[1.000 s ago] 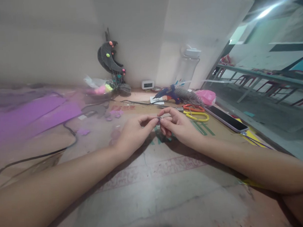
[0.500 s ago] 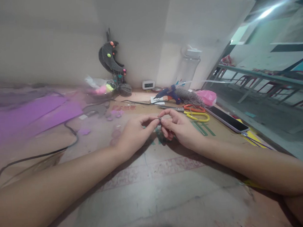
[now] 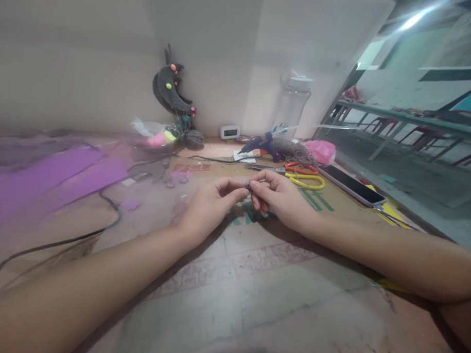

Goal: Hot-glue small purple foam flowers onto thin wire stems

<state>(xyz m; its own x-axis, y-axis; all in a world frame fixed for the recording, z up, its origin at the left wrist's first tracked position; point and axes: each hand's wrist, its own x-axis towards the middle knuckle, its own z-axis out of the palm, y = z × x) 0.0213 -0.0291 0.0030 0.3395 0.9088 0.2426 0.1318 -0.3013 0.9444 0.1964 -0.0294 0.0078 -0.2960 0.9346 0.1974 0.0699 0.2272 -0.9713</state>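
My left hand [image 3: 211,203] and my right hand [image 3: 277,195] meet fingertip to fingertip over the cardboard-covered table [image 3: 239,279]. Both are pinched on one tiny dark piece [image 3: 248,186] held between thumbs and forefingers; it is too small to name. Both wrists lie low over the cardboard. The nearest tools are the orange and yellow scissors [image 3: 305,175] just beyond my right hand.
A blue glue gun [image 3: 259,143] and a bundle of grey yarn [image 3: 292,150] lie behind the scissors, with a phone [image 3: 350,185] to the right. Purple foam sheets [image 3: 46,178] and a black cable [image 3: 105,201] lie on the left. A dark crescent ornament [image 3: 170,91] leans on the wall.
Both hands have stayed together at the same spot; the fingertips shifted slightly lower and closer, still pinching the small piece.
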